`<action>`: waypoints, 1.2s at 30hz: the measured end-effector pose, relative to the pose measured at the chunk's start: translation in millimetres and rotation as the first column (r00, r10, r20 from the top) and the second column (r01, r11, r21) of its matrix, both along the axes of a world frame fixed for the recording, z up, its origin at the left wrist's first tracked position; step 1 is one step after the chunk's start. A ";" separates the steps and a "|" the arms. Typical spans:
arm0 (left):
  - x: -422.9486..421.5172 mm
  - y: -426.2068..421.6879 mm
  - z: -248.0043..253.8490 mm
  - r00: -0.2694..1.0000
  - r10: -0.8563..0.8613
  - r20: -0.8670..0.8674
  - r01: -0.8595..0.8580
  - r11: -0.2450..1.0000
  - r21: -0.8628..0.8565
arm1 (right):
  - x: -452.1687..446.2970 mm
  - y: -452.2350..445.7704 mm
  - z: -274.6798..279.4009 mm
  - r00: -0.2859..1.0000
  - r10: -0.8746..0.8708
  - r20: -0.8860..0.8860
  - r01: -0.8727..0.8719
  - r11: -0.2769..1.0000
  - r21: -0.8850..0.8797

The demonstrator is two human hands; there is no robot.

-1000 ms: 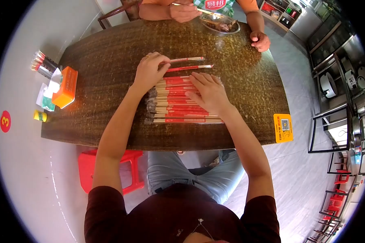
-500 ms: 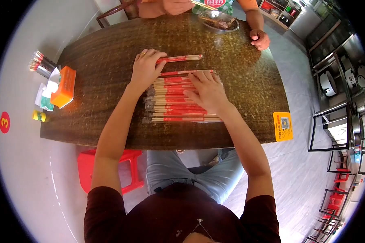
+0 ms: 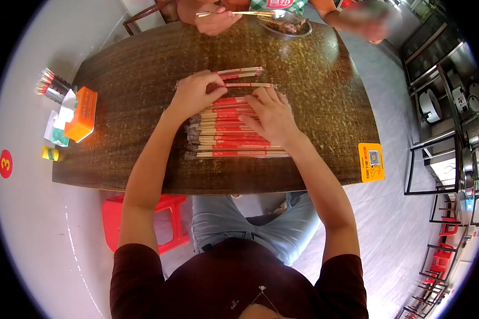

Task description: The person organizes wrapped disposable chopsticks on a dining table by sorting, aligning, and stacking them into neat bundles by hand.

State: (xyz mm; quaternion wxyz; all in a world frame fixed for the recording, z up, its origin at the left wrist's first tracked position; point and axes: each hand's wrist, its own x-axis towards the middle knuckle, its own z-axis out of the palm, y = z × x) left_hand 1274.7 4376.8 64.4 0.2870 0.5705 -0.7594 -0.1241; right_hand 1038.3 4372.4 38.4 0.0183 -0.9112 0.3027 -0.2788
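Note:
A row of chopsticks point(image 3: 234, 130) in clear wrappers with red paper bands lies across the table before me. My left hand point(image 3: 196, 94) is closed, thumb and forefinger pinching the left end of one wrapped pair of chopsticks point(image 3: 250, 85) just beyond the row. Farther out, more wrapped chopsticks point(image 3: 242, 70) lie apart from the row, their left ends partly hidden behind that hand. My right hand point(image 3: 274, 114) rests on the right part of the row with its fingers apart, covering some of the red bands.
Across the wooden table point(image 3: 138, 74), another person's hand point(image 3: 218, 21) holds chopsticks by a metal dish point(image 3: 286, 25) of food. An orange tissue box point(image 3: 81, 114), a holder of chopsticks point(image 3: 53, 85) and a yellow cylinder point(image 3: 50, 153) stand left. A yellow code card point(image 3: 371, 162) lies right.
My left hand has left the far chopsticks and come back to another pair, now separated from the row. My right hand stays on the row. The other person's hands have moved.

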 end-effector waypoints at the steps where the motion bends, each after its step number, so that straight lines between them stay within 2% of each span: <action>1: -1.0 0.5 1.5 1.000 -0.023 0.017 0.021 0.997 0.070 | -0.2 0.1 0.0 1.000 0.000 -0.003 0.000 1.000 -0.003; 3: -2.1 1.3 2.7 0.996 -0.071 0.045 0.060 0.976 0.210 | -0.1 -0.3 -1.1 1.000 0.000 0.002 0.000 1.000 -0.008; 12: 3.3 0.1 0.3 0.996 -0.087 0.016 0.083 0.980 0.179 | 0.3 0.0 -5.0 1.000 -0.027 -0.001 0.027 1.000 0.008; 15: 2.7 0.7 3.1 0.996 -0.072 0.061 0.059 0.979 0.194 | 0.8 -0.5 -7.6 0.999 -0.041 -0.008 0.041 0.999 0.004; 23: 3.0 -0.2 -4.1 0.992 -0.015 0.121 0.006 0.998 0.069 | 1.2 -3.6 -11.1 0.999 0.001 0.051 0.000 1.000 -0.017; 26: 6.0 -1.9 -6.0 0.990 0.022 0.139 -0.027 0.999 0.037 | 1.3 -0.6 -3.5 1.000 -0.016 0.018 0.014 0.996 0.090; 30: 7.4 -2.8 -7.5 0.985 0.101 0.138 -0.090 0.993 -0.082 | 1.3 -1.4 -5.1 0.999 -0.010 0.047 0.010 1.000 0.007; 33: 3.4 -1.3 -3.1 1.000 0.005 0.006 -0.004 0.996 -0.090 | 1.4 -0.7 -2.5 0.998 -0.016 0.054 0.018 0.999 -0.027; 36: -2.6 2.5 8.1 0.985 -0.135 -0.104 0.148 0.980 0.135 | 1.1 0.1 -0.1 0.999 -0.024 0.048 0.026 0.999 -0.041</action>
